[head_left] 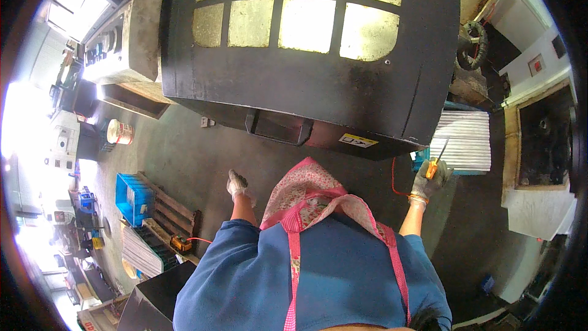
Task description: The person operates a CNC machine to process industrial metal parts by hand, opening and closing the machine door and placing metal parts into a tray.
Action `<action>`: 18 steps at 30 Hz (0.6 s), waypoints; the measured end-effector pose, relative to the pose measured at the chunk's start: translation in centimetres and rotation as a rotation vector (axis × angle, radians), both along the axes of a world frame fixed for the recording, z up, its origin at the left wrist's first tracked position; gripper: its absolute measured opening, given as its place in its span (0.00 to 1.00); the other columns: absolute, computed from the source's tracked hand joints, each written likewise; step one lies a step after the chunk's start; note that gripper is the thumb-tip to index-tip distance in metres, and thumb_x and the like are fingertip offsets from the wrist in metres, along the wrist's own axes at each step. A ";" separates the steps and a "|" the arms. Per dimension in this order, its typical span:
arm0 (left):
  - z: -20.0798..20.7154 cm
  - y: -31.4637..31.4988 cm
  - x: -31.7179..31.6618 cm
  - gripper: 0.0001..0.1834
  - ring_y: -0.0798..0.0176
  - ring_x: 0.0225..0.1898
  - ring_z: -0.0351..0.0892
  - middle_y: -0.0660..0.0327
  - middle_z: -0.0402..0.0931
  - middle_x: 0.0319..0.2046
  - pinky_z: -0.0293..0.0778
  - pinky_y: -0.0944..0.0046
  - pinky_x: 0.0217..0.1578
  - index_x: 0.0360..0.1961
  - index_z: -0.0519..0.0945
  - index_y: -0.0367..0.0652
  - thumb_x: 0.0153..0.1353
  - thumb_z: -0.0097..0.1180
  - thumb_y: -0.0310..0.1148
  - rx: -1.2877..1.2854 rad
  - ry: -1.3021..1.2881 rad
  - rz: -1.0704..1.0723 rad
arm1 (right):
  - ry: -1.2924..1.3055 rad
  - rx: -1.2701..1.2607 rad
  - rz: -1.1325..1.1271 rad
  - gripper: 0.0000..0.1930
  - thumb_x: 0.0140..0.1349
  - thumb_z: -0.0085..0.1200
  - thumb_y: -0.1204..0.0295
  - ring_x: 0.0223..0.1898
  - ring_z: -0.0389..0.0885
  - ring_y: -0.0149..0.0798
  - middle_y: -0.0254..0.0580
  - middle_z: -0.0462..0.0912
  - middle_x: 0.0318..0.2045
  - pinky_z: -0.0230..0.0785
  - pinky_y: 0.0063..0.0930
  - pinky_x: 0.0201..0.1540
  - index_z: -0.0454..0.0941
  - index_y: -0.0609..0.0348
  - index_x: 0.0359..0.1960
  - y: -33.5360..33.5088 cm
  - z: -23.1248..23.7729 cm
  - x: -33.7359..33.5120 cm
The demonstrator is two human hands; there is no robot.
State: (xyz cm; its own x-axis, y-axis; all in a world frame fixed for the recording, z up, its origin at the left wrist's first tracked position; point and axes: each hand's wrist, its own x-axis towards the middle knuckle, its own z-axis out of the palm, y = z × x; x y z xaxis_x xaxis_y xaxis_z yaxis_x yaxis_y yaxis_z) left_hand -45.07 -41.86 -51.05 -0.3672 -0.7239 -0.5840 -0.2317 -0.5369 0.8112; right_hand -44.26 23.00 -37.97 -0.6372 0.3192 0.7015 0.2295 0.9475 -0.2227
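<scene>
My right hand (428,184), in a pale work glove, is closed round a yellow air blow gun (432,168) with a thin dark nozzle pointing up and away. A red hose (397,187) loops beside that wrist. Just beyond this hand lies a stack of long pale bars (468,141) on something blue. My left hand (237,184), gloved too, hangs low with its fingers loosely apart and nothing visible in it. In front of me stands a big black machine cover (294,76) with lit window panes and a dark handle (278,127).
At left are a blue crate (133,199), a wooden pallet (174,208), more stacked pale bars (142,250) and an orange-yellow device (181,243) with a red line. A white bucket (120,132) stands farther off. To the right is a pale machine with a dark window (545,136).
</scene>
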 end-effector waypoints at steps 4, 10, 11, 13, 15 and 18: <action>-0.5 -0.2 0.4 0.19 0.63 0.14 0.67 0.66 0.68 0.16 0.63 0.59 0.17 0.32 0.75 0.51 0.70 0.63 0.52 -0.050 -0.016 0.008 | 0.063 0.035 0.002 0.14 0.72 0.60 0.57 0.50 0.84 0.49 0.42 0.84 0.43 0.58 0.61 0.76 0.80 0.55 0.42 0.0 0.1 -0.2; -1.5 -0.8 -0.1 0.19 0.64 0.13 0.65 0.67 0.69 0.17 0.61 0.62 0.15 0.31 0.74 0.53 0.70 0.64 0.52 0.004 0.027 0.021 | 0.082 0.024 0.014 0.13 0.72 0.60 0.59 0.51 0.84 0.50 0.44 0.84 0.43 0.58 0.62 0.76 0.80 0.55 0.42 -0.2 0.5 -0.1; -1.5 -0.8 -0.1 0.19 0.64 0.14 0.66 0.67 0.69 0.17 0.61 0.61 0.16 0.31 0.74 0.52 0.70 0.64 0.52 -0.005 0.023 0.029 | 0.044 0.054 -0.002 0.13 0.71 0.60 0.59 0.51 0.84 0.50 0.44 0.84 0.44 0.58 0.62 0.76 0.80 0.55 0.43 -0.2 0.5 -0.1; -1.2 -0.6 0.2 0.19 0.63 0.15 0.67 0.65 0.70 0.18 0.63 0.59 0.16 0.32 0.74 0.52 0.70 0.64 0.52 -0.002 -0.023 0.072 | 0.028 0.029 -0.010 0.13 0.71 0.61 0.59 0.52 0.84 0.51 0.45 0.85 0.44 0.59 0.62 0.75 0.81 0.56 0.44 -0.2 0.4 0.0; -0.9 -0.3 0.5 0.19 0.62 0.16 0.67 0.66 0.70 0.18 0.64 0.57 0.19 0.29 0.75 0.52 0.72 0.61 0.51 -0.014 -0.008 0.051 | 0.006 0.042 -0.024 0.14 0.70 0.62 0.59 0.52 0.84 0.51 0.46 0.85 0.45 0.60 0.62 0.75 0.81 0.56 0.44 -0.3 0.4 0.1; -0.9 -0.5 0.9 0.16 0.59 0.19 0.70 0.63 0.71 0.21 0.68 0.54 0.22 0.35 0.75 0.53 0.72 0.60 0.51 0.003 0.020 0.005 | 0.030 0.071 -0.021 0.14 0.70 0.63 0.59 0.52 0.84 0.51 0.46 0.85 0.45 0.62 0.62 0.74 0.81 0.57 0.44 -0.2 0.3 0.0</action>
State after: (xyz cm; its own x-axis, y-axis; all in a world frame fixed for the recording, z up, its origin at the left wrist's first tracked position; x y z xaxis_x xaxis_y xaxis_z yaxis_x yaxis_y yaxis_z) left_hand -44.13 -42.32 -51.94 -0.3755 -0.7240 -0.5786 -0.2126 -0.5403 0.8142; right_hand -44.25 22.81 -37.66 -0.6092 0.2814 0.7414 0.2437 0.9561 -0.1626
